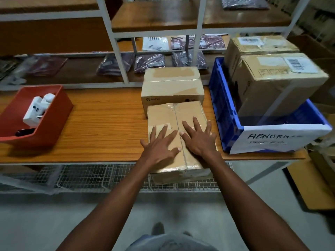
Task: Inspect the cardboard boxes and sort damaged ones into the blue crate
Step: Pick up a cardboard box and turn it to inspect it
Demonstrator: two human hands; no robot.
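Observation:
A taped cardboard box (168, 115) with wrinkled tape lies at the table's front edge, overhanging it slightly. My left hand (160, 144) and my right hand (198, 137) rest flat on its top, fingers spread. Behind it stands a second cardboard box (172, 87) with a printed logo. To the right sits the blue crate (224, 113) with a white paper label reading "ABNORM". Two larger cardboard boxes stand in the crate, one (275, 82) in front and one (257, 46) behind.
A red bin (54, 122) holding white items sits at the table's left. Wooden table top (108, 127) stretches between the bin and the boxes. White metal shelving (119, 57) with bagged garments stands behind. Flat cardboard (311, 180) lies on the floor at right.

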